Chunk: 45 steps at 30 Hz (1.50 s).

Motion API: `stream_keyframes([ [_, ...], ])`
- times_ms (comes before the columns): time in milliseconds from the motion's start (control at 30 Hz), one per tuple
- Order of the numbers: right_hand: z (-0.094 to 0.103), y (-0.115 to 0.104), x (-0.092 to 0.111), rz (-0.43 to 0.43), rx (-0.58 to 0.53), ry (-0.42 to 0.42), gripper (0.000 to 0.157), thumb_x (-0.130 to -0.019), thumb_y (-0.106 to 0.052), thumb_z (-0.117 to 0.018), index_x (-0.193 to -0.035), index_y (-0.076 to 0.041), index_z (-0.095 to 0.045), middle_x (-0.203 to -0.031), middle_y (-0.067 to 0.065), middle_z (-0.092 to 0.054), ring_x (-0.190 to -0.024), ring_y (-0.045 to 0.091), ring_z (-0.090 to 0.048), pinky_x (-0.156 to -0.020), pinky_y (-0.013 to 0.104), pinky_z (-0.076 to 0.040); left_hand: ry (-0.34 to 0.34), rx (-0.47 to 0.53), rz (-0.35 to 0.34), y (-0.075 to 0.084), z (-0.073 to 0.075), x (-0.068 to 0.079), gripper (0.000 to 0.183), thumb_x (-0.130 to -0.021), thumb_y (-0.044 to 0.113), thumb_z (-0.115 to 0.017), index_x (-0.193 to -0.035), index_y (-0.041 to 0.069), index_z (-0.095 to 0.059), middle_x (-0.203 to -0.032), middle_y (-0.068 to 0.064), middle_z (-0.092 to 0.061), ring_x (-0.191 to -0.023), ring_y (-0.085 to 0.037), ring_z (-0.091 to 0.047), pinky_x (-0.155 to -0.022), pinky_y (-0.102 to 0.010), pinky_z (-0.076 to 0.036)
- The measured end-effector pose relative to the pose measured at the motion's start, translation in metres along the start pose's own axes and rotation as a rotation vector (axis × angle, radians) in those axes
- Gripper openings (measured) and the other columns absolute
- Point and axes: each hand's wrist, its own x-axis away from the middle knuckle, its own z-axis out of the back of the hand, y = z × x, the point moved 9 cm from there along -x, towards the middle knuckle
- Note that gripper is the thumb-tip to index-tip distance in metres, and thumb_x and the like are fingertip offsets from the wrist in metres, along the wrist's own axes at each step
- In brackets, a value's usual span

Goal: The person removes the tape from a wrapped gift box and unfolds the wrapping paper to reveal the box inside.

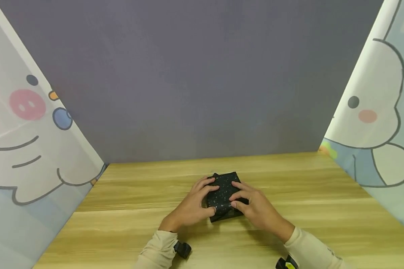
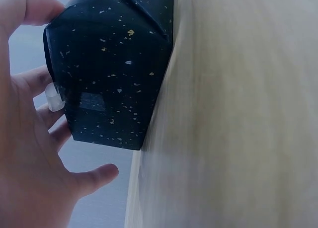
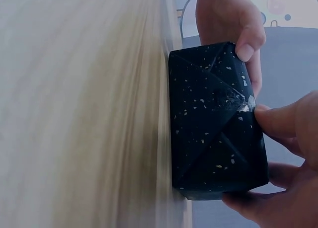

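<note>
Gripping a wrapped black box [image 1: 223,191], left hand [image 1: 192,206] and right hand [image 1: 258,207] on opposite sides — contents hidden, wooden table [image 1: 121,209] beneath

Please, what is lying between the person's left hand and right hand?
A black speckled package lies between the left hand and the right hand, touched by both; the head view shows this.

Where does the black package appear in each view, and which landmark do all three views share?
Head: the package sits below and slightly right of centre.
Left wrist: upper left, cut off by the top edge.
Right wrist: right of centre.
Shared landmark: the table, low in the head view, on the right in left wrist, on the left in right wrist.
</note>
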Motion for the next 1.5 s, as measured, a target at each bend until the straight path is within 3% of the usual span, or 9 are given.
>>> stream_keyframes([
  [300, 0.001, -0.005, -0.007, 0.016, -0.002, -0.01, 0.013, -0.09, -0.007, -0.074, -0.093, -0.02, -0.072, -0.145, 0.02, -0.052, -0.139, 0.049, -0.037, -0.108, 0.063, -0.032, 0.011, -0.007, -0.006, -0.0007, 0.0067, -0.0007, 0.065, -0.086, 0.026, -0.067, -0.148, 0.019, -0.05, -0.163, 0.004, -0.024, -0.152, -0.011, -0.003, -0.113, -0.057, -0.029],
  [367, 0.0012, -0.0049, -0.0069, 0.015, -0.009, -0.016, 0.014, -0.091, -0.007, -0.074, -0.101, -0.016, -0.072, -0.145, 0.019, -0.052, -0.138, 0.046, -0.039, -0.108, 0.062, -0.033, 0.014, -0.002, -0.007, -0.0011, 0.0064, -0.0001, 0.065, -0.086, 0.025, -0.067, -0.148, 0.018, -0.05, -0.163, 0.004, -0.025, -0.152, -0.013, -0.004, -0.112, -0.058, -0.029],
  [533, 0.0022, -0.0056, -0.0044, 0.023, 0.027, -0.035, 0.035, -0.092, -0.012, -0.074, -0.126, -0.005, -0.068, -0.147, 0.016, -0.051, -0.137, 0.043, -0.042, -0.106, 0.061, -0.036, 0.008, 0.011, -0.007, -0.0006, 0.0037, 0.0014, 0.065, -0.086, 0.025, -0.066, -0.148, 0.02, -0.049, -0.163, 0.004, -0.024, -0.153, -0.017, -0.005, -0.112, -0.06, -0.029],
  [733, 0.0012, -0.0074, -0.0028, -0.005, 0.059, 0.004, 0.017, -0.092, -0.017, -0.075, -0.107, -0.012, -0.078, -0.144, 0.016, -0.054, -0.136, 0.043, -0.043, -0.104, 0.06, -0.039, -0.001, 0.016, -0.005, 0.0009, 0.0016, 0.0022, 0.063, -0.087, 0.026, -0.065, -0.148, 0.02, -0.049, -0.163, 0.004, -0.023, -0.153, -0.02, -0.006, -0.112, -0.06, -0.029],
  [900, 0.0021, -0.0067, -0.0057, -0.051, 0.071, 0.073, 0.003, -0.092, -0.016, -0.075, -0.094, -0.017, -0.077, -0.139, 0.015, -0.058, -0.133, 0.043, -0.047, -0.103, 0.06, -0.041, 0.006, 0.018, -0.015, 0.0034, 0.0029, 0.0017, 0.065, -0.086, 0.025, -0.066, -0.148, 0.017, -0.049, -0.164, 0.002, -0.023, -0.153, -0.02, -0.005, -0.113, -0.058, -0.029],
  [1100, 0.0017, -0.0038, -0.0073, -0.054, 0.094, 0.1, 0.009, -0.092, -0.012, -0.073, -0.087, -0.02, -0.073, -0.135, 0.014, -0.06, -0.128, 0.041, -0.051, -0.101, 0.06, -0.042, -0.009, 0.02, 0.009, 0.0, -0.0001, 0.0, 0.066, -0.085, 0.026, -0.065, -0.149, 0.018, -0.048, -0.164, 0.008, -0.021, -0.152, -0.011, 0.0, -0.115, -0.055, -0.026],
  [1333, -0.0046, -0.0031, -0.0096, -0.08, 0.085, 0.064, 0.014, -0.098, -0.011, -0.066, -0.085, -0.018, -0.067, -0.138, 0.017, -0.055, -0.13, 0.045, -0.046, -0.101, 0.063, -0.038, -0.011, 0.016, 0.004, -0.0022, -0.0001, -0.0015, 0.066, -0.085, 0.026, -0.065, -0.149, 0.018, -0.048, -0.165, 0.002, -0.021, -0.153, -0.017, -0.002, -0.115, -0.056, -0.026],
  [1500, -0.0027, -0.003, -0.0088, -0.071, 0.078, 0.044, 0.016, -0.099, -0.01, -0.064, -0.085, -0.018, -0.065, -0.139, 0.017, -0.054, -0.131, 0.047, -0.044, -0.102, 0.064, -0.037, -0.01, 0.017, 0.006, -0.0026, -0.0008, -0.0027, 0.066, -0.085, 0.026, -0.066, -0.149, 0.019, -0.048, -0.164, 0.005, -0.021, -0.153, -0.016, -0.002, -0.115, -0.055, -0.026],
])
